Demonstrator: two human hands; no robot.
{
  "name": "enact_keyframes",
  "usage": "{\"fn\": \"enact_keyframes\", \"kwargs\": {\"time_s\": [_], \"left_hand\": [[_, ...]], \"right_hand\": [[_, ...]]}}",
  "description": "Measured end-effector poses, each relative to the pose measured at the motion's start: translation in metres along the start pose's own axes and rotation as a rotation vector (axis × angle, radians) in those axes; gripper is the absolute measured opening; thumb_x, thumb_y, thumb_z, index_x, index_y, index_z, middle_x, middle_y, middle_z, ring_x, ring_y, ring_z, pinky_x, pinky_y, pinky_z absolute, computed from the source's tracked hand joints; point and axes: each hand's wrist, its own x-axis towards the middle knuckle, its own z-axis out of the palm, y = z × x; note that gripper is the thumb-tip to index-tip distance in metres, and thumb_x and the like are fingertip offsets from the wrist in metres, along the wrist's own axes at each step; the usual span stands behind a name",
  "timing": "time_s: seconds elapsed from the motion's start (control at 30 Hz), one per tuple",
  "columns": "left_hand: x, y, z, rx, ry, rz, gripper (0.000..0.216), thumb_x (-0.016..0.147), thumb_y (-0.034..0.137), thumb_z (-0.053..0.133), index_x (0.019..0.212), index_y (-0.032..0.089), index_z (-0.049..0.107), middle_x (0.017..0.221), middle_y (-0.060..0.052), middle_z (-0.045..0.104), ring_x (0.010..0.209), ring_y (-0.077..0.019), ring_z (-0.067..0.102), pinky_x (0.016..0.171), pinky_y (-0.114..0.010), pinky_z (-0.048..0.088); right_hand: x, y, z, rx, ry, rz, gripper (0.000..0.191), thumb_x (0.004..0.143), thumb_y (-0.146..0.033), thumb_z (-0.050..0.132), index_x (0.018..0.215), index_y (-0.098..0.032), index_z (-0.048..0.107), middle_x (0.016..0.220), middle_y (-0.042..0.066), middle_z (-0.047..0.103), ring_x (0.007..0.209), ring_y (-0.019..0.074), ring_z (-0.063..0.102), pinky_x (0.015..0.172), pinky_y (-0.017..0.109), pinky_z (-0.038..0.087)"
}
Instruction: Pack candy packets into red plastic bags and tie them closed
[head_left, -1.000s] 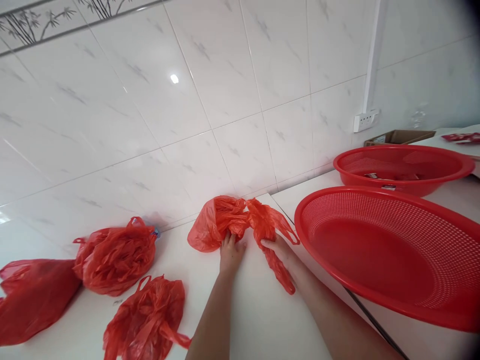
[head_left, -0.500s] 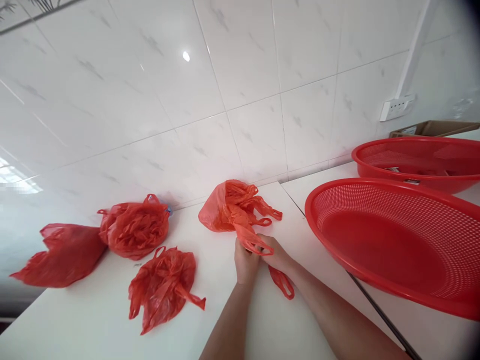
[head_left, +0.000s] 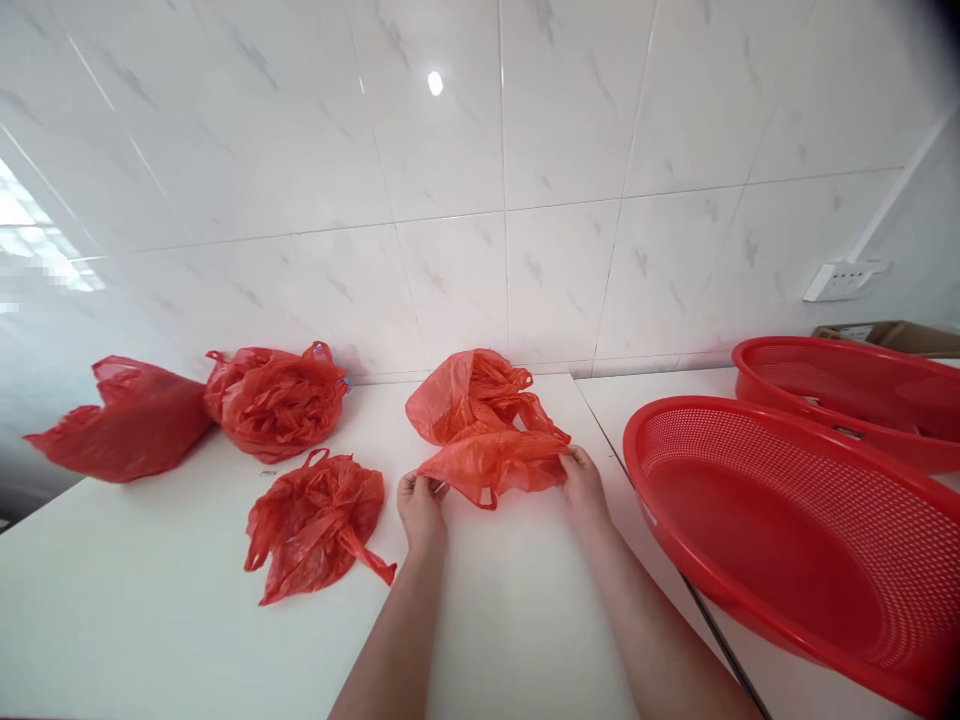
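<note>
Both my hands hold one red plastic bag (head_left: 495, 463) stretched out between them just above the white table (head_left: 150, 620). My left hand (head_left: 420, 503) pinches its left end, my right hand (head_left: 583, 485) pinches its right end. Right behind it lies a larger red bag stuffed with more red bags (head_left: 469, 392), near the tiled wall.
Three more red bag bundles lie to the left: one (head_left: 315, 520) near my left arm, one (head_left: 276, 400) by the wall, one (head_left: 124, 420) at the far left edge. Two red perforated baskets (head_left: 795, 520) (head_left: 847, 385) stand at the right. A wall socket (head_left: 840, 280) and a cardboard box (head_left: 892, 335) are beyond them.
My hands pulled one red bag out of the stuffed bag, then moved apart, spreading it flat between them. The camera view shifted left and tilted.
</note>
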Motion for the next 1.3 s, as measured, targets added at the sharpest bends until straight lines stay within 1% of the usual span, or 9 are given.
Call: {"fn": "enact_keyframes", "kwargs": {"time_s": [0.23,0.37,0.43,0.53,0.63,0.8,1.03,1.17,1.3], "left_hand": [[0.001,0.002,-0.003,0.274,0.084,0.187,0.045,0.068,0.012,0.054,0.111,0.023,0.047,0.107,-0.008,0.057,0.096,-0.0209,0.059,0.08,-0.039,0.05],[-0.025,0.01,0.01,0.829,-0.207,0.676,0.078,0.056,-0.004,0.053,0.128,0.026,0.048,0.146,-0.01,0.033,0.137,-0.0294,0.025,0.108,-0.048,0.026],[-0.035,0.012,0.015,0.891,-0.381,0.742,0.066,0.057,-0.004,0.053,0.115,0.027,0.059,0.14,-0.008,0.043,0.134,-0.0295,0.03,0.11,-0.048,0.021],[-0.035,0.009,0.015,0.656,-0.421,0.502,0.021,0.069,0.008,0.056,0.08,0.023,0.065,0.094,-0.005,0.065,0.097,-0.0223,0.057,0.094,-0.04,0.039],[-0.023,0.006,0.007,0.31,-0.215,0.189,0.008,0.076,0.024,0.056,0.069,0.02,0.054,0.063,0.002,0.054,0.06,-0.0131,0.051,0.063,-0.027,0.042],[-0.016,0.007,0.002,0.183,-0.099,0.066,0.013,0.076,0.031,0.055,0.074,0.021,0.047,0.058,0.006,0.047,0.047,-0.0083,0.039,0.046,-0.021,0.032],[-0.026,0.007,0.005,0.147,-0.035,0.006,0.004,0.071,0.021,0.053,0.071,0.02,0.049,0.057,0.006,0.046,0.047,-0.0083,0.036,0.045,-0.021,0.029],[-0.027,0.005,0.007,0.115,-0.032,-0.028,0.003,0.072,0.019,0.051,0.069,0.02,0.049,0.055,0.006,0.045,0.047,-0.0087,0.036,0.046,-0.021,0.03],[-0.028,0.006,0.011,0.069,-0.123,-0.088,0.006,0.07,0.019,0.055,0.066,0.019,0.05,0.059,0.005,0.049,0.05,-0.0084,0.041,0.049,-0.021,0.034]], "right_hand": [[0.004,-0.006,-0.006,0.289,0.097,0.148,0.022,0.068,-0.029,0.067,0.088,-0.021,0.063,0.088,-0.001,0.067,0.079,0.0138,0.062,0.063,0.023,0.051],[-0.005,-0.014,0.001,0.132,0.056,0.096,0.021,0.07,-0.034,0.065,0.085,-0.02,0.064,0.084,0.0,0.067,0.075,0.0145,0.062,0.062,0.023,0.051],[-0.01,-0.02,0.003,0.057,-0.015,0.098,0.024,0.07,-0.038,0.065,0.085,-0.019,0.064,0.085,0.002,0.067,0.075,0.0159,0.062,0.063,0.025,0.051],[-0.013,-0.027,-0.001,-0.129,-0.044,0.042,0.021,0.068,-0.035,0.064,0.079,-0.018,0.062,0.075,0.0,0.064,0.067,0.0151,0.058,0.06,0.025,0.047],[-0.011,-0.031,-0.01,-0.386,0.175,-0.071,0.014,0.061,-0.025,0.063,0.073,-0.019,0.058,0.061,-0.004,0.056,0.056,0.0127,0.05,0.051,0.023,0.04],[-0.01,-0.031,-0.012,-0.772,0.188,-0.164,0.032,0.065,-0.031,0.062,0.095,-0.02,0.061,0.081,0.003,0.062,0.068,0.0191,0.056,0.06,0.029,0.044],[-0.045,-0.037,0.028,-1.233,0.249,-0.82,0.044,0.077,-0.025,0.058,0.12,-0.017,0.054,0.132,0.02,0.044,0.126,0.0377,0.035,0.099,0.058,0.027],[-0.086,-0.02,0.05,-1.14,-0.101,-0.975,0.031,0.085,-0.016,0.047,0.112,-0.024,0.06,0.112,0.012,0.059,0.11,0.0281,0.053,0.095,0.048,0.037],[-0.094,0.003,0.059,-1.125,-0.428,-0.713,0.036,0.089,-0.017,0.037,0.119,-0.024,0.056,0.111,0.01,0.062,0.102,0.0239,0.057,0.086,0.04,0.046]]}}
